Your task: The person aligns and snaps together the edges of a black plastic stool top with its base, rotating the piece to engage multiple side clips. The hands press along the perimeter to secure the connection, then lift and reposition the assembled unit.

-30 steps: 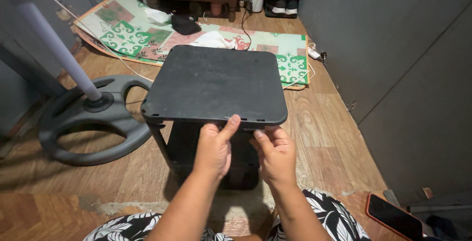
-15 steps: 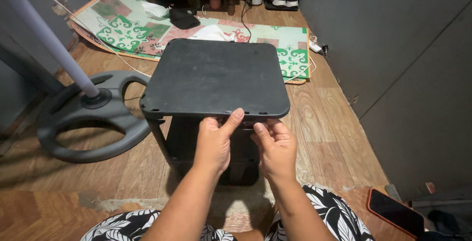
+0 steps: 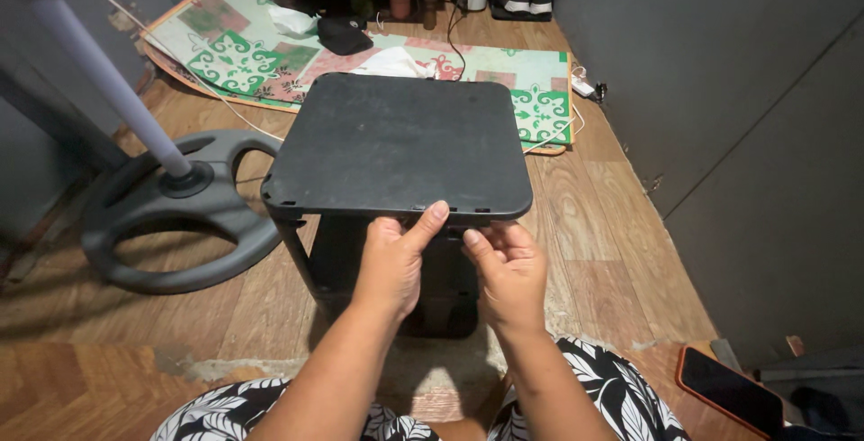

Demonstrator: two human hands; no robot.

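Black plastic stool [image 3: 396, 144], or small side table, stands mid-scene on the wooden floor [image 3: 612, 252], its square top with rounded corners facing me and its dark legs dropping out of sight beneath.

Starting at the far left, I see a pale fan pole [image 3: 108, 81] rising at a slant from a round grey fan base [image 3: 180, 216], which sits on the floor just beside the stool's left edge. A thin white cord [image 3: 225, 103] runs across the boards behind it. Farther back lies a patterned floor mat [image 3: 243, 58] in green, red and cream, with a black cap [image 3: 342, 34] and some crumpled white cloth [image 3: 391, 63] resting on it.

Moving to the middle, my left hand [image 3: 391, 261] sits at the near edge of the stool top, thumb laid up over the rim and fingers curled underneath, gripping that edge. My right hand [image 3: 508, 270] is right beside it, fingertips pinching at the same near rim where a small notch shows; I cannot tell how firmly it grips. The two hands nearly touch each other.

Near the bottom, my lap shows black-and-white leaf-print fabric [image 3: 612, 396].

On the right, a dark grey cabinet wall [image 3: 738, 117] fills the side, and a dark phone [image 3: 729, 391] with an orange rim lies on the floor at the near right corner.
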